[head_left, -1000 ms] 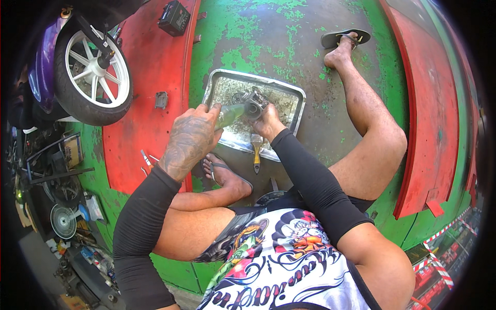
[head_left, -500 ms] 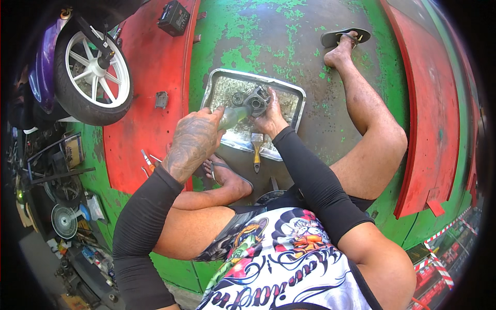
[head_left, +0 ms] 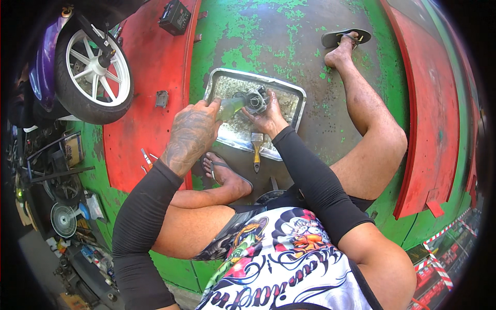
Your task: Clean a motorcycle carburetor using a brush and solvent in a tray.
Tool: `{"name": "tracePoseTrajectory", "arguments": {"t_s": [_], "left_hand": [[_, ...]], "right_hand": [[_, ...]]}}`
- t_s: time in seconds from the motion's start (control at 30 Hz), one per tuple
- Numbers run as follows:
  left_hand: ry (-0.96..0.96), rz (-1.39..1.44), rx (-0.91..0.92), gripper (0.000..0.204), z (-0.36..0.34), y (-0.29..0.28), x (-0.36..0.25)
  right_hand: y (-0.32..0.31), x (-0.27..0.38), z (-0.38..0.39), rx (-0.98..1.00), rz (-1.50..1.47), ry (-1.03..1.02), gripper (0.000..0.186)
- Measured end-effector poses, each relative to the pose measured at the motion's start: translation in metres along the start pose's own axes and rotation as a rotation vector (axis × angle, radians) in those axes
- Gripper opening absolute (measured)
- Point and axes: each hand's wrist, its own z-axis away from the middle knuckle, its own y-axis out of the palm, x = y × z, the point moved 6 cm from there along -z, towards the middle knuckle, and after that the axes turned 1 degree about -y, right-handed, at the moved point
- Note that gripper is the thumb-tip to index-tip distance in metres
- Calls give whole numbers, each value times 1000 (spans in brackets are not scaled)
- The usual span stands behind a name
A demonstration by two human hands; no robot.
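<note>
My left hand [head_left: 197, 121] is closed round a translucent green bottle [head_left: 230, 108], tilted so that its narrow end points at a grey metal part. That part, a cast housing [head_left: 256, 99] with a round opening, sits in the grip of my right hand [head_left: 271, 114]. Both are held over a shallow metal tray [head_left: 301, 106] with wet, shiny liquid in it. Behind the bottle's tip a smaller round metal piece [head_left: 238, 95] shows in part. Across the tray's near rim lies a paintbrush [head_left: 257, 152] with a yellow and black handle.
To the left, a red platform [head_left: 134, 150] carries a small square metal piece [head_left: 162, 98], several hand tools [head_left: 148, 159] and a black battery [head_left: 174, 18]. A motorcycle wheel [head_left: 94, 72] stands beyond it. Another red ramp [head_left: 426, 119] runs along the right. My sandalled feet flank the tray.
My left hand and the bottle have shifted slightly up and left. The housing has turned in my right hand, so its round opening faces up more.
</note>
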Motion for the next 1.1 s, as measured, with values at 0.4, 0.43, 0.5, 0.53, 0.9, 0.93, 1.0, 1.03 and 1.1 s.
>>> {"name": "tracePoseTrajectory", "arguments": {"t_s": [0.4,0.43,0.5,0.53,0.9,0.93,1.0,1.03,1.1], "left_hand": [[-44,53,18,52,-4,-7,7],[-29,26,11,53,-3,-9,9],[-47,20,11,53,-3,-14,16],[-60,17,9,54,-4,-16,20],[-35,150,85,51,-3,-7,30],[-36,172,59,51,-2,-7,30],[-60,146,53,51,-2,-7,32],[-77,121,47,50,-3,-8,33],[-94,133,67,47,-2,-10,34]], "right_hand": [[2,0,6,20,16,52,48],[3,-2,6,38,62,96,46],[-1,-1,9,35,152,72,45],[-5,3,9,31,240,42,44],[-24,8,1,33,421,-104,32],[-22,7,3,34,423,-100,32],[-19,5,6,9,415,-95,30],[-19,5,6,9,416,-96,30],[-19,2,6,26,353,-63,27]]}}
